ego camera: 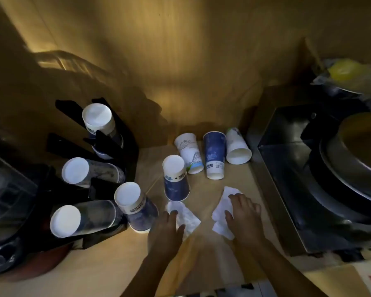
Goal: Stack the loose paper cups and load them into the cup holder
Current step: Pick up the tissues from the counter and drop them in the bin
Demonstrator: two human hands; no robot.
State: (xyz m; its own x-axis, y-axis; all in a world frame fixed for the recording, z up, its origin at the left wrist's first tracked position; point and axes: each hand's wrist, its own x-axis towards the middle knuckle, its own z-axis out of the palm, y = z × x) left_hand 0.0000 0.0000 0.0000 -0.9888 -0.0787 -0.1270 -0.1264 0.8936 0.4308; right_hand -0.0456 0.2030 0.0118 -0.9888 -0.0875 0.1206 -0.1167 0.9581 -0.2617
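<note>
- The left hand (166, 229) lies flat, fingers spread, on a white tissue (184, 215).
- The right hand (244, 215) lies flat, fingers wide, on another white napkin (222, 207).
- Just past the left fingers stands an upside-down blue cup (176, 181).
- Farther past the fingers, three loose cups (214, 155) lie on the counter (107, 260).
- Left of the left fingers stands the black cup holder (120, 136), with cup stacks (88, 217) inside.
- One more upside-down cup (135, 207) leans just beside it.
- Right of the right fingers sits a metal box (287, 168).
</note>
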